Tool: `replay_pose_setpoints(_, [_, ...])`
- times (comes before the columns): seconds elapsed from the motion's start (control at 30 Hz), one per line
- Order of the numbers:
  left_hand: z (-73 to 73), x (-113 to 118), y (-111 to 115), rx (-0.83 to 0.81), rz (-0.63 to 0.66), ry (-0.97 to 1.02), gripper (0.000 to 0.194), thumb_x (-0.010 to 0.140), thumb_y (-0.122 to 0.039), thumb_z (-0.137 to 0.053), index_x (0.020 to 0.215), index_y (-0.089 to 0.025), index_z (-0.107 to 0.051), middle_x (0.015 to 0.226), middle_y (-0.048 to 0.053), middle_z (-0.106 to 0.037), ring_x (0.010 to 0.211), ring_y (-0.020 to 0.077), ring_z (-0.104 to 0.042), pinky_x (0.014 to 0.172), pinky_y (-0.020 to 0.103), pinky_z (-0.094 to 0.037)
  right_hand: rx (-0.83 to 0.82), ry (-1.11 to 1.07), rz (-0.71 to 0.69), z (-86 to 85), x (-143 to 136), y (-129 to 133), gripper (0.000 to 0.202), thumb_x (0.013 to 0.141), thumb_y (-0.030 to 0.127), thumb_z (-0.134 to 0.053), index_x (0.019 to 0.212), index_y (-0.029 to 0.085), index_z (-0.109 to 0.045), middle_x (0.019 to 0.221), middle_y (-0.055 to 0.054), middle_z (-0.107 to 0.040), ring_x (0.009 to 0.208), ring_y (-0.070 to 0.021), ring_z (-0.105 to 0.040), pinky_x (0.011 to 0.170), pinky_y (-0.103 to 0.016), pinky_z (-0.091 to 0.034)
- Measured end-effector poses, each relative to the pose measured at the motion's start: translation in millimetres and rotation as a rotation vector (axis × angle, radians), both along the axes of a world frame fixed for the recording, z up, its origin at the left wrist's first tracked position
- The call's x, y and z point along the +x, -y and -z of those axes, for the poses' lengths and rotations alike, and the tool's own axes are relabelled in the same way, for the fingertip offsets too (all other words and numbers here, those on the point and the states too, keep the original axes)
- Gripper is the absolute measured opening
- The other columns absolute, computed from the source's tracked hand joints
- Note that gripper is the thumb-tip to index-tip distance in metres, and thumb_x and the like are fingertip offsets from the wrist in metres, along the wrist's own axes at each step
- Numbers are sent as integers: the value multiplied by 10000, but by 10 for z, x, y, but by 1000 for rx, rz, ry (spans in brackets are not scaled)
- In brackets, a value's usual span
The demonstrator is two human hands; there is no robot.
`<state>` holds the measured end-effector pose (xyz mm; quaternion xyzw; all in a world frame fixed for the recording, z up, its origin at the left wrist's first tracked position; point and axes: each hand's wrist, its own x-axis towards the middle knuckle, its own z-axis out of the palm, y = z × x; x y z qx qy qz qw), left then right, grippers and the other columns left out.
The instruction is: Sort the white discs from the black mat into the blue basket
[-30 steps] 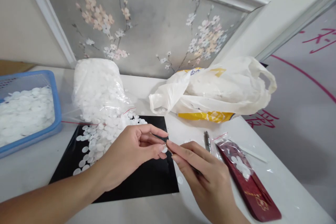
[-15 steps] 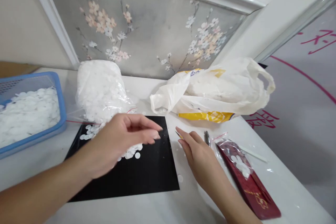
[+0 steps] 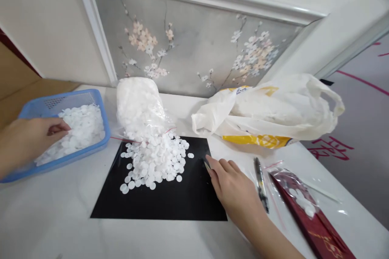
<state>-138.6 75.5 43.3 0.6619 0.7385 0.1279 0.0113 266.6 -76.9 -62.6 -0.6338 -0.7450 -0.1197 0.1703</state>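
Observation:
Over the left part of the blue basket (image 3: 105, 123), my left hand (image 3: 36, 139) has its fingertips pinched together beside the white discs (image 3: 86, 123) inside; whether it holds a disc is too small to tell. My right hand (image 3: 232, 184) is closed on a small pointed tool (image 3: 208, 166) at the right edge of the black sheet (image 3: 164, 206). A loose heap of white round discs (image 3: 158, 162) lies on that sheet, with a few single discs around it. Behind the heap stands an open clear bag (image 3: 138, 103) full of discs.
A white and yellow plastic bag (image 3: 273, 109) lies at the back right. Right of my right hand are a black pen (image 3: 261, 184), a small clear bag of discs (image 3: 300, 200) and a red packet (image 3: 325, 236). A framed flower panel (image 3: 194, 44) stands behind the table.
My left hand has moved left from above the black sheet to the blue basket, uncovering the heap. My right hand stays near the sheet's right edge. The view has shifted left.

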Motion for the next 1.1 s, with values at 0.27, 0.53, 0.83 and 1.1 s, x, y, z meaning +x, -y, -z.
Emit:
replay_pose_setpoints(0.27, [205,847,716,59,758,34,189,950,-259,-458,905,-223,-638,917,6,-646,913,190,-588,821,276,-403,-96,-225,-343,-173,-489,-112,162,932,110,-519,831,193,-614,790,-25,-621,717,-174,-547,663,-302,-414])
replay_pose_setpoints(0.53, [603,1473,1042,-89,1063,-152,110,860,-102,-565,839,-188,-630,817,29,-624,721,202,-596,623,295,-408,-121,-144,-469,-119,-624,-90,224,920,85,-535,740,185,-622,730,-6,-599,655,-148,-514,639,-297,-362])
replay_pose_setpoints(0.83, [686,1617,942,-53,1106,-95,142,790,-99,-714,782,-195,-608,782,-4,-596,715,189,-584,610,291,-372,-185,-256,-454,-120,-378,23,254,923,49,-512,740,189,-619,721,11,-584,638,-127,-499,651,-286,-323])
replay_pose_setpoints(1.1, [749,1802,985,-58,1121,-98,192,746,-228,-799,772,-179,-615,750,-12,-602,689,184,-558,621,300,-380,-301,-328,-424,-151,-269,28,254,883,-22,-471,842,198,-593,782,-1,-616,682,-142,-542,676,-269,-389])
